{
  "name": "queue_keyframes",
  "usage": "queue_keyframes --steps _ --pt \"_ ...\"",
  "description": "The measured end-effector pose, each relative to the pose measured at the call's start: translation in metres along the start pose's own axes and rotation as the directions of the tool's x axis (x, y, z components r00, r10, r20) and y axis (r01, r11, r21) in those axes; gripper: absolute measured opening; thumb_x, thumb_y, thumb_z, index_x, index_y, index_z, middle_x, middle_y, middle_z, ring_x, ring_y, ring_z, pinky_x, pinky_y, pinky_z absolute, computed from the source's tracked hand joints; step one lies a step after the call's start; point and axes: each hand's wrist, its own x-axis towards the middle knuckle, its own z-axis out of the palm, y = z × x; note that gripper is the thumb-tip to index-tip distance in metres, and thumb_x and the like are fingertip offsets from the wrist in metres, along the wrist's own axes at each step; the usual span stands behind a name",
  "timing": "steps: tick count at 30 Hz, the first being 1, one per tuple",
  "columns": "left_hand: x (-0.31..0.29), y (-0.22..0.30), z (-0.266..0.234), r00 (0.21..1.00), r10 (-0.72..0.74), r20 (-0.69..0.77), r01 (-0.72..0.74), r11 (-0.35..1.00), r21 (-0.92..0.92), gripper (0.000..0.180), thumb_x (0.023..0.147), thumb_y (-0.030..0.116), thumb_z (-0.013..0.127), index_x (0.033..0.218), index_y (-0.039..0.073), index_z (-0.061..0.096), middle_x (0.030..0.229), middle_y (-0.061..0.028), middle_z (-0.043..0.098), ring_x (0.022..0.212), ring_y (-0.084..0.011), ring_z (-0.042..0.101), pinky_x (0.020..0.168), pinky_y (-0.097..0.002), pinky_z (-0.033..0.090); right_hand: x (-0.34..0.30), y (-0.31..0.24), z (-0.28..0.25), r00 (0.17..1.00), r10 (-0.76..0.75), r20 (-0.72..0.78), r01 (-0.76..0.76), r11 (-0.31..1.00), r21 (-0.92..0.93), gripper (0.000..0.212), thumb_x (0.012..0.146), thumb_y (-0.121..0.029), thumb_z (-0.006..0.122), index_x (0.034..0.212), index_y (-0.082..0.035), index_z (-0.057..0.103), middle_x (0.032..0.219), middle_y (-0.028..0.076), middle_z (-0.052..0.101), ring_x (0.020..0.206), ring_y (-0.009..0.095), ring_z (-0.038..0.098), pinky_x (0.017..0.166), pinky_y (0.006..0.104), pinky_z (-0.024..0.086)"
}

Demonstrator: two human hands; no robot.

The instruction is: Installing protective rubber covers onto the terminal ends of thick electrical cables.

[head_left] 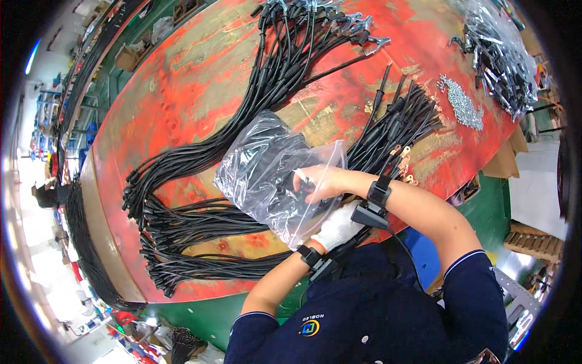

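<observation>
A clear plastic bag [257, 173] with black pieces inside lies on the table in front of me. My right hand [321, 182], mostly bare, reaches into its mouth with the fingers curled among the black pieces. What those fingers hold is hard to make out through the plastic. My left hand [338, 229], in a white knitted glove, is beside the bag's near edge, below my right wrist. Its fingers are partly hidden, and black cables pass close to it. Right of the bag is a bundle of black cables [388, 130] with copper lugs [405, 159] on their ends.
A long bundle of black cables with metal clamps [285, 60] curves across the red, worn table [182, 79]. More cable bundles [206, 267] lie at the near left. Small metal parts [462, 104] are heaped at right, near a bag of clamps [500, 67].
</observation>
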Motion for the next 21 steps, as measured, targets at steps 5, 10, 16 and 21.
queue_keyframes --steps 5,10,16,21 --pt "-0.003 -0.014 0.014 0.968 -0.044 0.247 -0.056 0.921 0.384 0.034 0.088 0.024 0.055 0.114 0.002 0.055 0.106 -0.0176 0.060 0.098 -0.0306 0.057 0.089 -0.0391 0.044 0.023 0.037 0.015 0.854 -0.206 -0.478 0.170 0.978 -0.117 0.034 0.072 -0.021 0.070 0.101 -0.007 0.058 0.097 0.016 0.062 0.088 0.032 0.060 0.078 0.0395 0.048" --pt "0.011 0.017 -0.002 0.960 -0.260 0.107 0.246 0.961 0.123 0.031 0.083 0.027 0.062 0.101 0.002 0.061 0.094 -0.0203 0.064 0.085 -0.0352 0.062 0.078 -0.0418 0.047 0.048 -0.010 -0.018 0.795 0.043 -0.604 0.043 0.991 0.127 0.029 0.078 -0.031 0.059 0.090 -0.006 0.063 0.089 0.020 0.064 0.084 0.035 0.062 0.077 0.0416 0.048" --pt "0.024 0.012 -0.011 0.896 -0.321 0.308 0.250 0.936 0.248 0.042 0.089 0.034 0.053 0.120 0.006 0.056 0.120 -0.0176 0.058 0.114 -0.0306 0.053 0.098 -0.0393 0.039 0.030 0.023 -0.010 0.862 -0.033 -0.507 -0.081 0.976 -0.201 0.021 0.075 -0.020 0.061 0.092 -0.008 0.063 0.085 0.015 0.064 0.086 0.033 0.061 0.077 0.0428 0.047" --pt "-0.006 -0.035 -0.007 0.869 -0.123 0.479 -0.258 0.713 0.652 0.014 0.086 0.021 0.052 0.090 0.011 0.061 0.083 -0.0035 0.061 0.075 -0.0157 0.060 0.068 -0.0301 0.049 0.044 0.033 0.033 0.925 -0.069 -0.373 -0.107 0.896 -0.432 0.024 0.082 -0.016 0.049 0.098 0.000 0.059 0.089 0.017 0.064 0.083 0.031 0.064 0.072 0.0401 0.051"
